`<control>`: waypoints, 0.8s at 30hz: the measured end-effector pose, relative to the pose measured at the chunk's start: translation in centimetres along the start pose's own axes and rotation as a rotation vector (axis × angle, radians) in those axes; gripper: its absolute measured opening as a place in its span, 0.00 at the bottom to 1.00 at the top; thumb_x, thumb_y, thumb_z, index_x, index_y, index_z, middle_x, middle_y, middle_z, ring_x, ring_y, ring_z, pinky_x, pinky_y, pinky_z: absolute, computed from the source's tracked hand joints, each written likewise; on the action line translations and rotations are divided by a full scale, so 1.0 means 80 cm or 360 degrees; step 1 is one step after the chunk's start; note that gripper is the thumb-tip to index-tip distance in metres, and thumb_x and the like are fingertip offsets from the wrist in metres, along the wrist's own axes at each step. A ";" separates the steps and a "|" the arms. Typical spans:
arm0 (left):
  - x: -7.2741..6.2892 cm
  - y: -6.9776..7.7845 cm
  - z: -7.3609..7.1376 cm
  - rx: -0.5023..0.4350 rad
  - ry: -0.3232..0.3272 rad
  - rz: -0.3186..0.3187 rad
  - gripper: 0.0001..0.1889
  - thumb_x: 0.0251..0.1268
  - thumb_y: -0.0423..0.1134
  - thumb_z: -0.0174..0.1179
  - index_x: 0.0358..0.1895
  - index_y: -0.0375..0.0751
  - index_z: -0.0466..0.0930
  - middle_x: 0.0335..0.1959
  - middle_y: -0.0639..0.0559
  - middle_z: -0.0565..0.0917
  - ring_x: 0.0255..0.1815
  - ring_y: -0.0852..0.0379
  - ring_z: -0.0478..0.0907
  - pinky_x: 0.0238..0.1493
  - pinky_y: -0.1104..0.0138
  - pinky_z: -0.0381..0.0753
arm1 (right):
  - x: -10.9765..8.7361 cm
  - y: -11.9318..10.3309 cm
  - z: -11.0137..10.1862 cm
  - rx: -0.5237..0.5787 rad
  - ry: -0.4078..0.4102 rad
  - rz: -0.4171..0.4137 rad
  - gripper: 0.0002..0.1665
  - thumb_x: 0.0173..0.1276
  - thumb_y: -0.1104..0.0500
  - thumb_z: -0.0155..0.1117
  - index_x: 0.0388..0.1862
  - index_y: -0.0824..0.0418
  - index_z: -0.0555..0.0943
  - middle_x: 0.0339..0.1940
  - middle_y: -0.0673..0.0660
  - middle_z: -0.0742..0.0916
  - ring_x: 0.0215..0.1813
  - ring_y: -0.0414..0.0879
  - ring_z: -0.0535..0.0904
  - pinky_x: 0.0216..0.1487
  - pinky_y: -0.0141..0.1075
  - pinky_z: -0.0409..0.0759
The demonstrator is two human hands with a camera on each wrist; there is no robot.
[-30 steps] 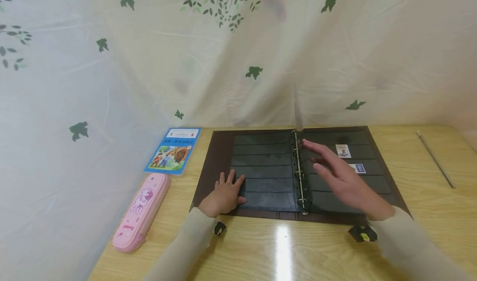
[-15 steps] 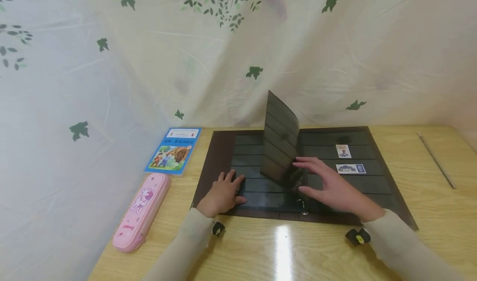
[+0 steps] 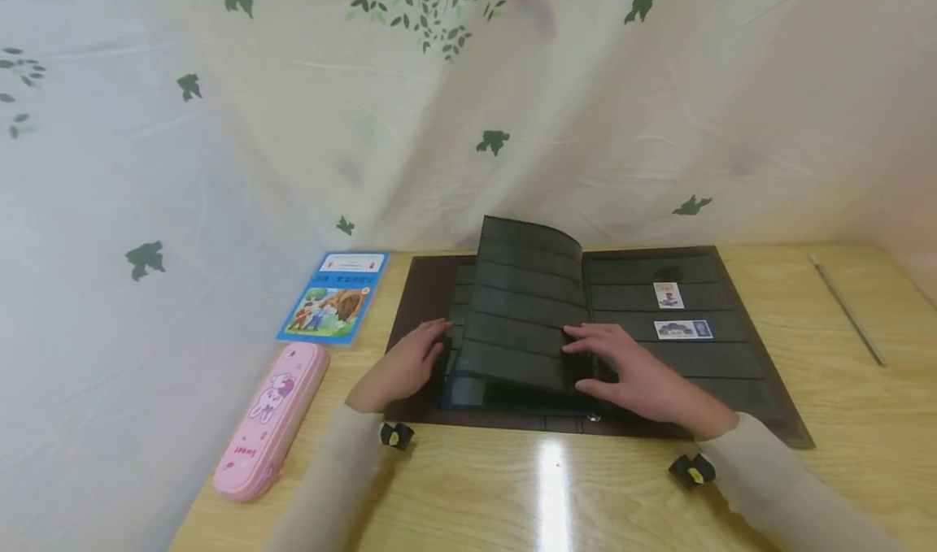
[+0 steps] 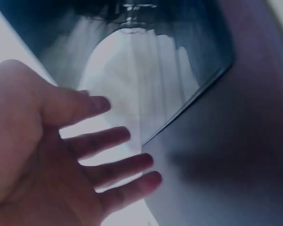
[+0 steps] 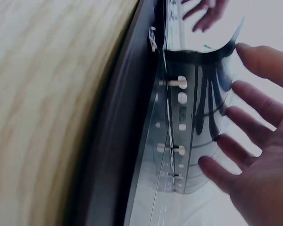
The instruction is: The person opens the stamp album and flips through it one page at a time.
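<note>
A stamp album with a dark brown cover (image 3: 424, 292) lies spread open on the table. One black pocket page (image 3: 523, 292) curves up from the ring spine and leans over the left side. My right hand (image 3: 637, 369) has its fingertips at this page near the spine; in the right wrist view its spread fingers (image 5: 252, 122) lie against the bent sheet. Beside the page's left edge is my left hand (image 3: 398, 365), fingers extended and holding nothing. On the right page sit a small upright stamp (image 3: 668, 295) and, below it, a wider bluish stamp (image 3: 684, 329).
A pink pencil case (image 3: 271, 422) and a blue picture book (image 3: 333, 298) lie left of the album. To its right is a thin metallic rod (image 3: 847, 310). A pale curtain (image 3: 410, 129) with leaf prints hangs behind the table.
The raised page has swung from near upright at the spine down to the left. My right hand followed it leftward, and my left hand has drawn back from the left page toward the cover's edge.
</note>
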State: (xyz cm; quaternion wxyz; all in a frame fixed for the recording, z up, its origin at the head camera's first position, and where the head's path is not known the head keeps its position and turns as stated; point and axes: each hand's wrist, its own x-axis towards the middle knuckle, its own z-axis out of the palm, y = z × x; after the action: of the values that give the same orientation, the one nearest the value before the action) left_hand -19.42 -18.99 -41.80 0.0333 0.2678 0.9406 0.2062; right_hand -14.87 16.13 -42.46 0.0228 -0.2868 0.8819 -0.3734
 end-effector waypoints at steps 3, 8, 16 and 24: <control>0.004 0.003 -0.006 -0.0042 0.0066 -0.0038 0.21 0.75 0.35 0.46 0.67 0.36 0.65 0.67 0.38 0.66 0.68 0.44 0.61 0.65 0.53 0.59 | 0.002 -0.003 0.003 -0.0025 -0.0025 0.0007 0.25 0.61 0.55 0.69 0.58 0.55 0.78 0.70 0.55 0.68 0.70 0.56 0.58 0.59 0.56 0.65; 0.010 0.018 -0.004 -0.0055 0.0012 -0.0090 0.27 0.74 0.48 0.47 0.72 0.43 0.60 0.72 0.43 0.58 0.71 0.46 0.56 0.66 0.52 0.57 | 0.006 -0.008 0.008 -0.0132 -0.0062 -0.0014 0.25 0.61 0.58 0.70 0.57 0.58 0.78 0.69 0.57 0.69 0.70 0.57 0.57 0.59 0.55 0.66; 0.020 0.042 0.029 0.0156 -0.0283 -0.0116 0.36 0.67 0.58 0.52 0.74 0.49 0.55 0.75 0.42 0.49 0.72 0.36 0.46 0.62 0.40 0.56 | 0.007 -0.017 0.012 -0.0350 -0.0105 0.0013 0.24 0.62 0.56 0.69 0.57 0.58 0.78 0.70 0.57 0.68 0.71 0.57 0.57 0.56 0.56 0.68; 0.027 0.053 0.044 0.0318 -0.0392 -0.0234 0.38 0.63 0.60 0.56 0.74 0.52 0.57 0.74 0.40 0.48 0.72 0.34 0.45 0.60 0.40 0.57 | 0.007 -0.011 0.010 -0.0334 -0.0138 0.0019 0.25 0.62 0.55 0.68 0.58 0.57 0.78 0.70 0.56 0.68 0.71 0.57 0.56 0.58 0.57 0.66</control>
State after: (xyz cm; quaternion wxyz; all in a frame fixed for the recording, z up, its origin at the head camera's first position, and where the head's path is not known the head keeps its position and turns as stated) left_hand -18.60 -13.28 -43.18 0.1365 0.2234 0.9622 0.0744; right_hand -14.67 14.82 -42.36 0.0332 -0.2982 0.9160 -0.2663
